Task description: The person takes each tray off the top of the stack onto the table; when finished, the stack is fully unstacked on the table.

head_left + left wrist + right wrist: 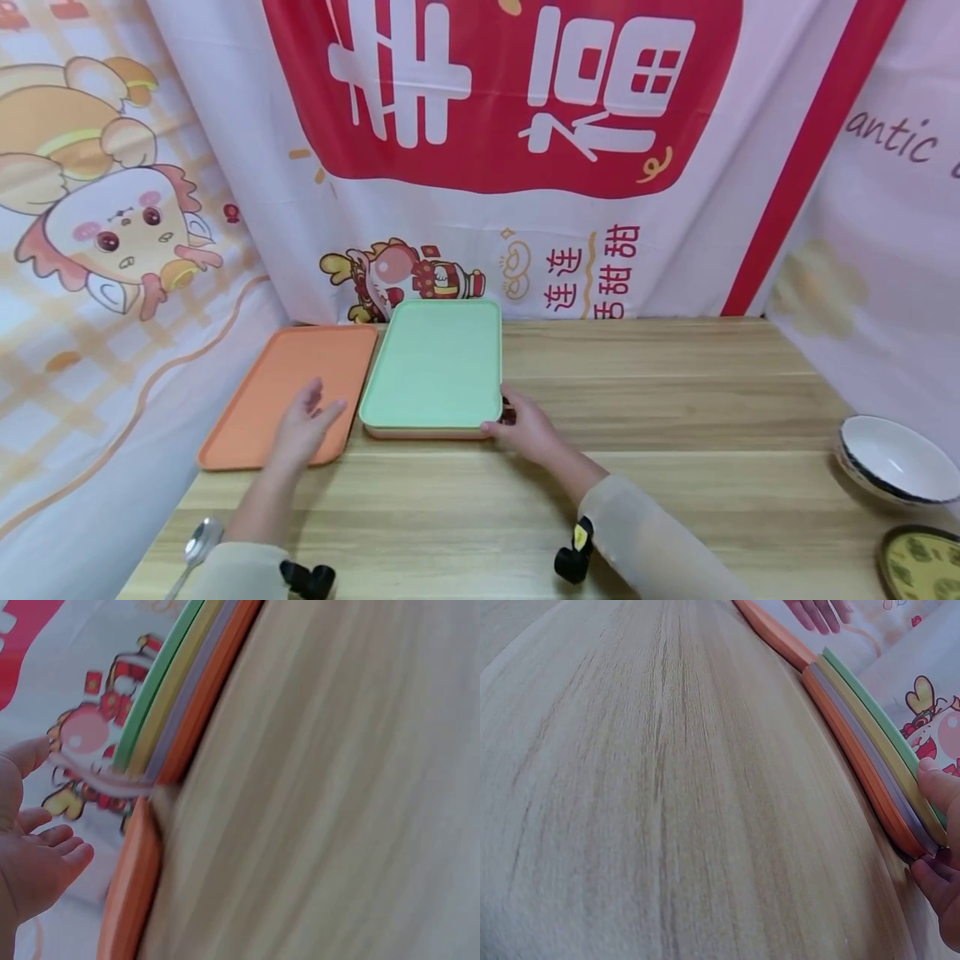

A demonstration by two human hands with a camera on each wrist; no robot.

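A stack of trays lies at the back of the table, with a mint-green tray [438, 362] on top. In the right wrist view its layers show as green, yellow [881, 742], lilac [870, 754] and orange [855, 761] edges. My right hand [528, 427] grips the near right corner of this stack, thumb at the upper rim and a finger low by the orange edge. A separate orange tray [281, 396] lies to the left, close beside the stack. Over its right part hovers my left hand [303, 421], fingers loosely extended and holding nothing.
A metal spoon [201, 540] lies at the near left, beside the left sleeve. At the right edge stand a white bowl [900, 458] with a dark rim pattern and a yellow patterned dish [922, 562]. Printed cloth [675, 250] hangs behind the wooden table [645, 383].
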